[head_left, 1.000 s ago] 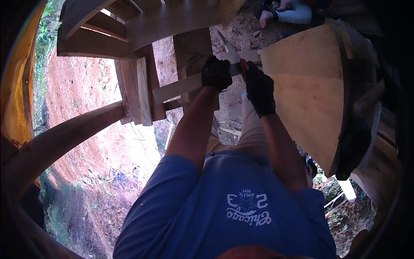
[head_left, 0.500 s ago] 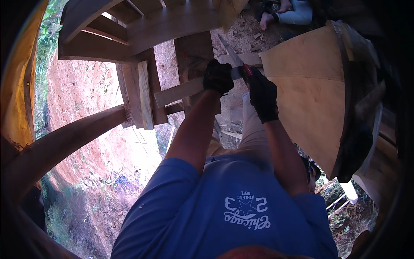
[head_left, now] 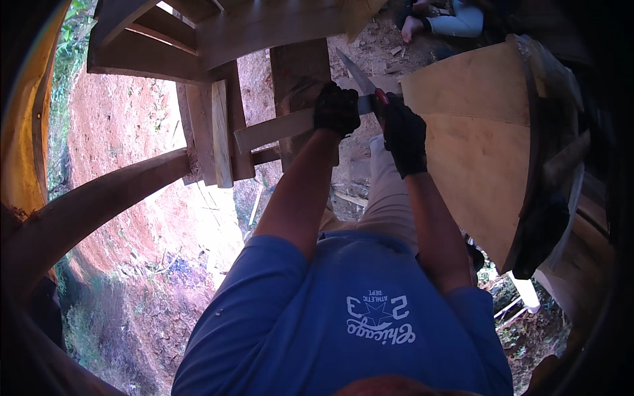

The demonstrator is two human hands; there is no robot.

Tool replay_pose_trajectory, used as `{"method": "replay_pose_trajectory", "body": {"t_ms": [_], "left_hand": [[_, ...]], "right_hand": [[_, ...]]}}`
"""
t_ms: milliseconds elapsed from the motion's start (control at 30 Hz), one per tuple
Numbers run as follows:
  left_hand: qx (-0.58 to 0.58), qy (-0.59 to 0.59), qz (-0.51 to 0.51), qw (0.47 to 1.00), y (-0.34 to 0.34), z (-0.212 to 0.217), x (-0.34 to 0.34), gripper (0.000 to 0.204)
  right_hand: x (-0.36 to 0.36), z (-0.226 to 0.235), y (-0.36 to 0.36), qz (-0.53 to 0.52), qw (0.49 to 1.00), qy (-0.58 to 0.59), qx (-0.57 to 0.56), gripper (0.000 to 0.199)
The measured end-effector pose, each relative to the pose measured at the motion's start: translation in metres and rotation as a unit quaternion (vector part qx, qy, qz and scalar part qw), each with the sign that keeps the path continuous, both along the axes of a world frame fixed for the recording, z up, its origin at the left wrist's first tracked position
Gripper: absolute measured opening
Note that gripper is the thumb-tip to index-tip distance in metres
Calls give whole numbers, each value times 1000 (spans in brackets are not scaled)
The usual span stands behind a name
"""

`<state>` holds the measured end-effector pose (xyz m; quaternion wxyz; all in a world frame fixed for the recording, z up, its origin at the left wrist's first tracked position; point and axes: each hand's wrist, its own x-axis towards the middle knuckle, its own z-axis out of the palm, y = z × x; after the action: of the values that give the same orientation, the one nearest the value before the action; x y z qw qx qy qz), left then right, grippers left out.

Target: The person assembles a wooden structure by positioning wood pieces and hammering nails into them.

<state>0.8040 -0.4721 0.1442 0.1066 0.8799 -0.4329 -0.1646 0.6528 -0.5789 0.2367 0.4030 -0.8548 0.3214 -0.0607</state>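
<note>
A narrow wooden board [head_left: 274, 132] runs across in front of me, over a wider dark plank. My left hand [head_left: 337, 109], in a black glove, is closed around this board and presses it down. Gloved in black too, my right hand [head_left: 404, 135] grips the red handle of a handsaw [head_left: 356, 71]. Its pale, tapering blade slants away up and to the left, crossing the board just right of my left hand. Whether the teeth have cut into the wood cannot be made out.
A slatted wooden frame [head_left: 264, 36] stands at the far left, with upright boards below it. A curved pole [head_left: 105, 204] reaches in from the left. At right is a large plywood panel [head_left: 469, 145]. Another person's leg [head_left: 456, 25] shows at the far right, over littered earth.
The saw has shifted slightly in my right hand's grip area, and both hands sit a little further right. My left hand still holds the board. The whole view has tilted a little.
</note>
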Motion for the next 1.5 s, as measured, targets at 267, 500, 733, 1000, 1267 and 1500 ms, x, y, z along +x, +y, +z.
{"method": "replay_pose_trajectory", "body": {"t_ms": [267, 500, 733, 1000, 1267, 1500], "left_hand": [[-27, -14, 19, 999, 10, -23, 8, 23], [-39, -12, 19, 999, 6, -10, 3, 22], [-33, -5, 23, 999, 8, -13, 8, 21], [-12, 11, 30, 999, 3, -1, 3, 24], [-1, -34, -11, 999, 0, 2, 2, 28], [-135, -133, -41, 981, 24, -1, -5, 23]], "right_hand": [[-96, 105, 31, 140, 961, 29, -238, 36], [-5, -3, 4, -26, 994, 89, 59, 37], [-128, -9, 5, 154, 950, 63, -264, 28], [-221, 86, 21, 62, 964, 123, -229, 31], [-232, 118, 39, -107, 967, 143, -180, 44], [-220, 150, 37, -94, 960, 237, -118, 41]]}}
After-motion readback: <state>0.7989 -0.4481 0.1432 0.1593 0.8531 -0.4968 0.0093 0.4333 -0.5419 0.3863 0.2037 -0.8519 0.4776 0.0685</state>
